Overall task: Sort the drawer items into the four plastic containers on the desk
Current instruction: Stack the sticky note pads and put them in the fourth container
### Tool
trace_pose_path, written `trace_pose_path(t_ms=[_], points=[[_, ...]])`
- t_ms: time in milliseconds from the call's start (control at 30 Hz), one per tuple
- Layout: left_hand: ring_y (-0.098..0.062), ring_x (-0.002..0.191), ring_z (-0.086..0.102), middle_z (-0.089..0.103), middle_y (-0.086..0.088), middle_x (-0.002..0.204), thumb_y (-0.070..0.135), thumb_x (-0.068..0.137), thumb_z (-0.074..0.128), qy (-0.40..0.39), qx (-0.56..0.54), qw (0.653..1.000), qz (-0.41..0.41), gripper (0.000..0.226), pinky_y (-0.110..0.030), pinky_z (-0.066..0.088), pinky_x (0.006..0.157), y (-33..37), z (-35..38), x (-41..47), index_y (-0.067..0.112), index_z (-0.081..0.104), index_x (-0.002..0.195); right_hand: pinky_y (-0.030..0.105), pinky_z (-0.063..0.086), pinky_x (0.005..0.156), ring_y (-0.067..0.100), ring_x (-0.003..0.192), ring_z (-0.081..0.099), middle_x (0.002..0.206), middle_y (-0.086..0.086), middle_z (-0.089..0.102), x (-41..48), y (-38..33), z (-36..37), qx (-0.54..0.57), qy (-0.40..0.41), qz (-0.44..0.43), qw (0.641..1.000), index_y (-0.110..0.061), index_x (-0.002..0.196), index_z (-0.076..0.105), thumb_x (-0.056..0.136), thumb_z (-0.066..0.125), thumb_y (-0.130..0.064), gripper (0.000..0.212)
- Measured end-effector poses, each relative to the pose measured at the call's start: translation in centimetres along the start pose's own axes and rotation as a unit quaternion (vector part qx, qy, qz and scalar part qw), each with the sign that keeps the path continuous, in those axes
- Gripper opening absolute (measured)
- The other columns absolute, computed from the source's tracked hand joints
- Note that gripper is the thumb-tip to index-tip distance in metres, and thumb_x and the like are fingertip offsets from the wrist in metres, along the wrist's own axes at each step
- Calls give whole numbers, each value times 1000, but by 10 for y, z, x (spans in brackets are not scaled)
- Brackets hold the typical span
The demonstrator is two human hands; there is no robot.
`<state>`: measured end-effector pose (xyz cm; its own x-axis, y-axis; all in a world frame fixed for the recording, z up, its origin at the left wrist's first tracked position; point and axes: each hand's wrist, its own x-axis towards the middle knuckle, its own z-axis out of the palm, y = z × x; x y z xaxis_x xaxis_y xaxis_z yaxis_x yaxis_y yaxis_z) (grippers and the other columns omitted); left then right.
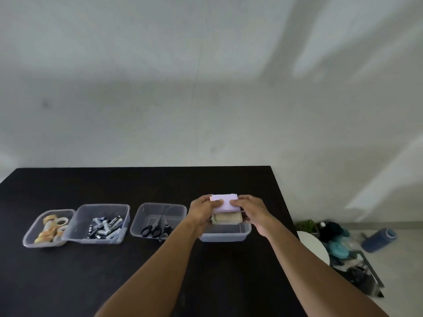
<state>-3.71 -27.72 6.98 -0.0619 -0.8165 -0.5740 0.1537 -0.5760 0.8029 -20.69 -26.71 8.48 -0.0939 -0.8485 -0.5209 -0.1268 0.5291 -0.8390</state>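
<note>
Now you hold a lilac pad point(224, 203), a block of sticky notes as it seems, with both hands over the rightmost container point(225, 234) on the black desk point(91, 277). Your left hand point(201, 212) grips the left end of the pad, thumb on top and the other fingers under or behind it, and your right hand point(253, 213) grips the right end in the same way, so the fingers of both hands are closed on the pad. The pad is above the container's rim, tilted a little toward you, and just below it inside the container lies a beige pad point(226, 218); whether the two pads touch, you cannot tell. This container stands near the right edge of the desk. To its left stands a container with black-handled scissors point(151, 229), then one with batteries point(105, 227), and nearest the left edge a container with tape rolls point(53, 227). The four containers make a row across the middle of the desk, the two left ones touching, the others a little apart. Past the desk's right edge, on the floor, are a blue bottle point(378, 239), a white round seat point(314, 247) and some dark, blurred things.
</note>
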Motion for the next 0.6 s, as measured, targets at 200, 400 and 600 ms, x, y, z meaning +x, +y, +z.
trace_pose_path(t_ms=[200, 400, 600], points=[[-32, 102, 66, 64, -17, 114, 17, 94, 62, 4, 108, 990, -89, 33, -47, 59, 85, -1, 2, 35, 5, 54, 124, 44, 58, 88, 26, 100, 63, 113, 9, 62, 42, 10, 14, -108, -10, 54, 993, -17, 117, 60, 87, 69, -30, 34], [-30, 108, 64, 65, -14, 114, 14, 96, 53, 26, 138, 980, -144, 24, -47, 52, 99, -21, 6, 43, 7, 56, 119, 42, 54, 93, 27, 101, 63, 112, 11, 64, 51, 21, 32, -199, -30, 100, 974, -16, 128, 58, 92, 51, -27, 38], [-29, 108, 62, 64, -13, 114, 13, 95, 56, 36, 154, 979, -130, 21, -48, 51, 100, -25, 5, 47, 11, 55, 116, 33, 47, 82, 21, 101, 57, 119, 8, 60, 52, 29, 36, -225, -13, 62, 972, -15, 137, 52, 96, 50, -21, 42]])
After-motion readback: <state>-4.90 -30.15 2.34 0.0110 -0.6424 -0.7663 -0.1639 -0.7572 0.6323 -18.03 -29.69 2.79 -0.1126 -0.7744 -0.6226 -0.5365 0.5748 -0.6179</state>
